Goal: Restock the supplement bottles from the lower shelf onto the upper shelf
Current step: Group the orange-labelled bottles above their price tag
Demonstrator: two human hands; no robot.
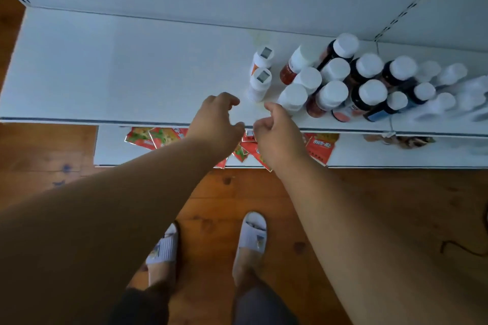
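Several white-capped supplement bottles (335, 92) stand clustered on the right half of the white upper shelf (105, 74). Two small white bottles (260, 82) with grey squares on their caps stand just left of the cluster. My left hand (215, 124) hovers over the shelf's front edge, fingers loosely curled, holding nothing. My right hand (274, 129) is beside it, fingers curled, thumb near a white bottle (291, 97), and empty as far as I can see. The lower shelf (111, 145) shows below the front edge.
Red snack packets (153, 137) lie on the lower shelf, partly behind my arms. Brown items (406, 141) sit at its right. Wooden floor (343, 206) lies below, with my feet in white slippers (252, 235). A dark cable (462, 248) lies at right.
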